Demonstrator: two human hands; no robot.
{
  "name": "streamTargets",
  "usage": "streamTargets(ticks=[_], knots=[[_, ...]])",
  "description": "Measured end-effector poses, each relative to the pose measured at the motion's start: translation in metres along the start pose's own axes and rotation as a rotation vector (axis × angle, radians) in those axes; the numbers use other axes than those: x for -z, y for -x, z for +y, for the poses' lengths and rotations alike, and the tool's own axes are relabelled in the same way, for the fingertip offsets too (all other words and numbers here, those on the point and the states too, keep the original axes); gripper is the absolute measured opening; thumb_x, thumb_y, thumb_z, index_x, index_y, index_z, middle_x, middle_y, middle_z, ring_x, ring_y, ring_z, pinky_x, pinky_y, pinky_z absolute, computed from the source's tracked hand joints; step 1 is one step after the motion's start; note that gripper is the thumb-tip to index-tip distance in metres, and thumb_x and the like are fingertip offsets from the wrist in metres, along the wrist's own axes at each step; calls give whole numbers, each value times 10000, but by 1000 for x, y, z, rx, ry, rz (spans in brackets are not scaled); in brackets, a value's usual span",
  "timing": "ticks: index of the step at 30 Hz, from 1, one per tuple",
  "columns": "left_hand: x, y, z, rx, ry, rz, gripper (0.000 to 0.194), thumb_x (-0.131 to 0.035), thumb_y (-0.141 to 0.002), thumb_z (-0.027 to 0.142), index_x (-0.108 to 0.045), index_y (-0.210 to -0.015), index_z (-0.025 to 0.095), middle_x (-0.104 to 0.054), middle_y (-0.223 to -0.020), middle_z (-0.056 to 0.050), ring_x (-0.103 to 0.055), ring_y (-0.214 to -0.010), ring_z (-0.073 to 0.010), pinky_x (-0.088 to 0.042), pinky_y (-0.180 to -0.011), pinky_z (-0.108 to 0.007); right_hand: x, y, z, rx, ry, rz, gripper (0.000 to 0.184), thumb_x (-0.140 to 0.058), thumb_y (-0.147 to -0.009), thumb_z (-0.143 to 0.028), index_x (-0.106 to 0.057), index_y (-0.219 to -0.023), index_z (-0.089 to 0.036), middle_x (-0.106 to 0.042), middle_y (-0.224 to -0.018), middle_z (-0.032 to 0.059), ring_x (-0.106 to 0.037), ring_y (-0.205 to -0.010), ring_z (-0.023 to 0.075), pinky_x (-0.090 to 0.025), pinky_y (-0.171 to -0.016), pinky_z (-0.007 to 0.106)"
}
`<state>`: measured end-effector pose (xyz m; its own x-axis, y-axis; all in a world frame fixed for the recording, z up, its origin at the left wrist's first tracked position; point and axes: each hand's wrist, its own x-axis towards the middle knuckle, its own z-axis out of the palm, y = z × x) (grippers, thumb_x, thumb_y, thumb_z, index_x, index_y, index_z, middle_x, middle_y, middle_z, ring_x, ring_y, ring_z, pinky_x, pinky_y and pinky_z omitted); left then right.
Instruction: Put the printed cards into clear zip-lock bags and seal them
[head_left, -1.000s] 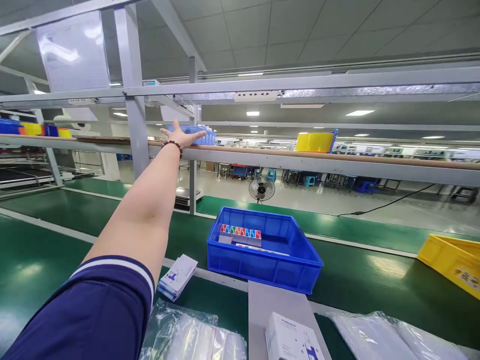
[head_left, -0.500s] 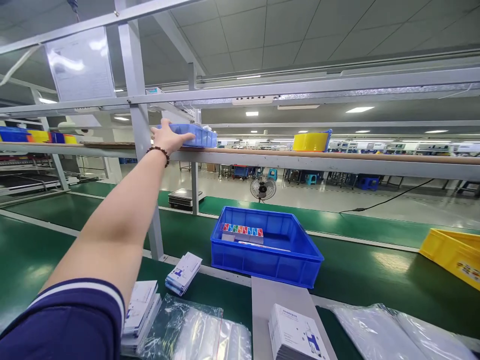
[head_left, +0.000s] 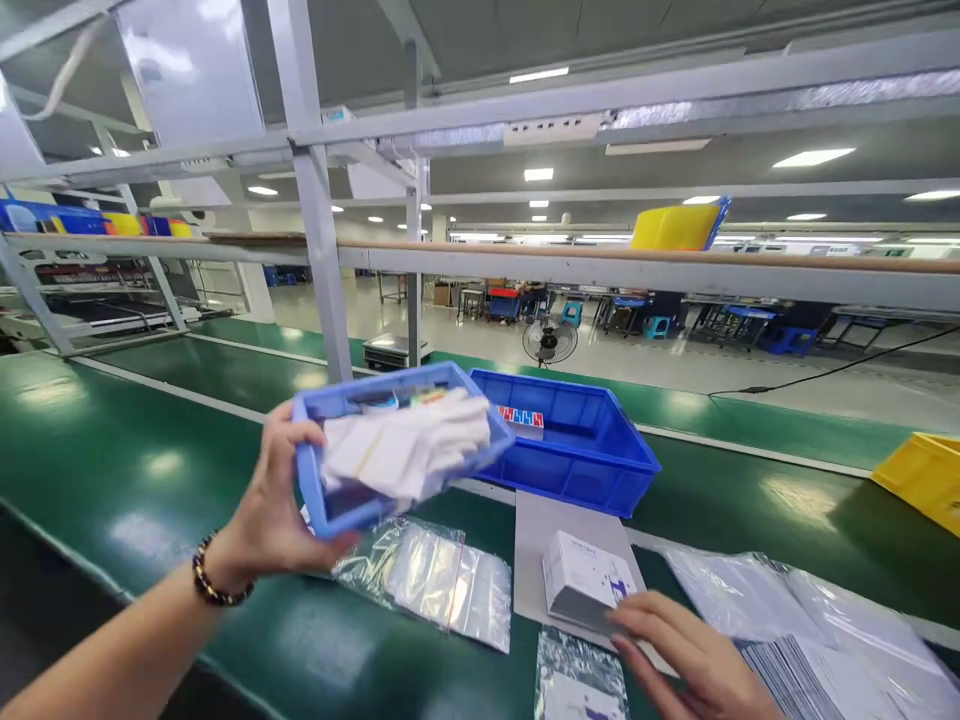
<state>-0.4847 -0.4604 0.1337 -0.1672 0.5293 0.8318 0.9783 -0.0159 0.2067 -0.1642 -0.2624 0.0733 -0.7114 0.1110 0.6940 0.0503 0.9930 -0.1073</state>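
A small light-blue plastic bin (head_left: 307, 470) is gripped at its left end by my left hand (head_left: 281, 500), thumb below and fingers over the rim. The bin is tilted towards me in the air. White cloth-like pieces (head_left: 405, 445), perhaps gloves, fill it, with some darker small items behind them. My right hand (head_left: 679, 650) is at lower right with its fingers stretched out, close to a stack of white printed booklets (head_left: 585, 575). Whether the fingertips touch the stack I cannot tell. Below it lies a clear bag with a booklet inside (head_left: 581, 695).
Behind the held bin stands a larger dark-blue bin (head_left: 570, 475) with small coloured boxes (head_left: 521, 420). Clear plastic bags (head_left: 450, 580) lie on the green belt (head_left: 360, 650). More bags (head_left: 757, 590) and booklets (head_left: 810, 680) are at right. A shelf rail (head_left: 600, 262) crosses above; a post (head_left: 322, 240) rises at left.
The light-blue bin has come down off the shelf in my left hand, towards me. My right hand has come into view beside the booklet stack. The view has shifted downward.
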Motion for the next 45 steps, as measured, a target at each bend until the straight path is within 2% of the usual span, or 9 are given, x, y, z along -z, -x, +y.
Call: streamTargets(ticks=[5,12,17,21,24,31,35,39,45], knots=[[-45,89,29,-33,137,-104,780,-692,-333,391,-310,-992,225,-291,-1192,-150,-325,-1137,-393,-361,-852,-547,-2,-27,-20,-42,-33,5,154,-473,-799,-188,-559,-925,-171,-600,-857,88,-598,-788,157,-509,-652,243],[-81,143,45,13,233,-142,751,-682,-358,402,-311,-989,233,-272,-1223,-169,-334,-1112,-402,-365,-804,-580,-26,-34,-30,-107,-4,-407,388,-440,-815,-313,-463,-1169,-155,-512,-1160,133,-414,-1113,264,-376,-889,442],[-93,156,48,24,280,-172,747,-685,-376,407,-318,-994,206,-262,-1225,-197,-334,-1105,-418,-385,-779,-574,-37,-31,-44,-172,-38,-669,219,-418,-826,-314,-573,-877,-169,-588,-872,77,-443,-994,255,-227,-941,503],[-100,163,48,54,291,-195,736,-695,-384,383,-316,-989,206,-305,-1184,-192,-319,-1125,-424,-378,-799,-569,-37,-32,-46,-145,-82,-786,250,-387,-832,-256,-524,-645,-165,-559,-725,44,-467,-784,181,-308,-849,424],[-103,166,46,62,309,-214,745,-697,-386,397,-311,-992,198,-300,-1182,-205,-327,-1116,-426,-388,-781,-559,-37,-38,-32,-176,-83,-803,227,-356,-824,-172,-550,-707,-166,-573,-738,51,-470,-759,169,-349,-757,365],[-105,169,42,62,324,-198,727,-713,-374,382,-326,-963,207,-284,-1204,-211,-325,-1121,-430,-401,-764,-555,-51,-53,0,-211,15,-835,218,-489,-728,-188,-537,-941,-177,-580,-1041,67,-305,-1182,286,-179,-973,498],[-105,171,41,55,328,-196,702,-701,-381,397,-340,-952,208,-282,-1216,-208,-332,-1126,-427,-408,-762,-552,-66,-60,0,-253,45,-892,198,-393,-786,-124,-583,-804,-175,-632,-893,56,-387,-1129,257,-214,-959,476],[-106,171,41,57,309,-205,687,-699,-391,399,-341,-943,202,-279,-1224,-216,-336,-1129,-435,-404,-778,-560,-77,-66,-6,-272,119,-875,293,-452,-807,-341,-591,-624,-161,-632,-770,86,-475,-957,255,-273,-903,445],[-106,167,44,59,328,-212,710,-710,-392,418,-339,-956,199,-325,-1162,-200,-325,-1138,-426,-387,-816,-561,-79,-61,-13,-350,49,-948,461,-637,-584,-478,-532,-885,-145,-568,-925,118,-409,-1000,314,-290,-870,471]])
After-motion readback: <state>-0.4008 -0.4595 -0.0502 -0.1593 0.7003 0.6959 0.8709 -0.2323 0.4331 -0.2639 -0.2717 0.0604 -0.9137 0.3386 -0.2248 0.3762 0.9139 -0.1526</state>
